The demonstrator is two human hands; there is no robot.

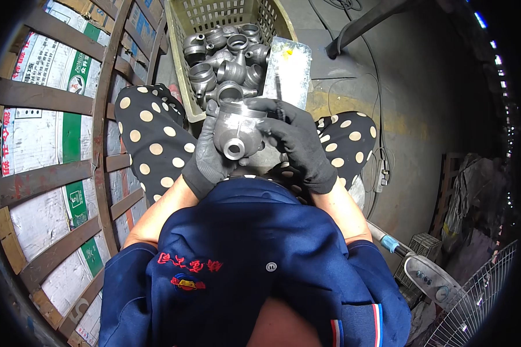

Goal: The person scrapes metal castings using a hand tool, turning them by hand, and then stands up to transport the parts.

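Note:
In front of my lap I hold a grey metal valve-body-like casting [237,133] with a threaded collar at the top and a round bored port facing me. My left hand [208,156], in a dark grey glove, is closed around its left side and underside. My right hand [304,141], in a black glove, is at its right side, fingers curled by the threaded collar. A thin dark rod-like tool [279,84] rises from the right hand's fingers; its exact kind is unclear. The fingertips behind the casting are hidden.
Ahead stands a yellowish plastic crate [178,55] with several similar castings [231,70]. A whitish, shiny slab [289,72] leans at its right side. A slatted rack [46,95] fills the left; cables [379,98] run along the floor, and a fan [474,295] stands lower right.

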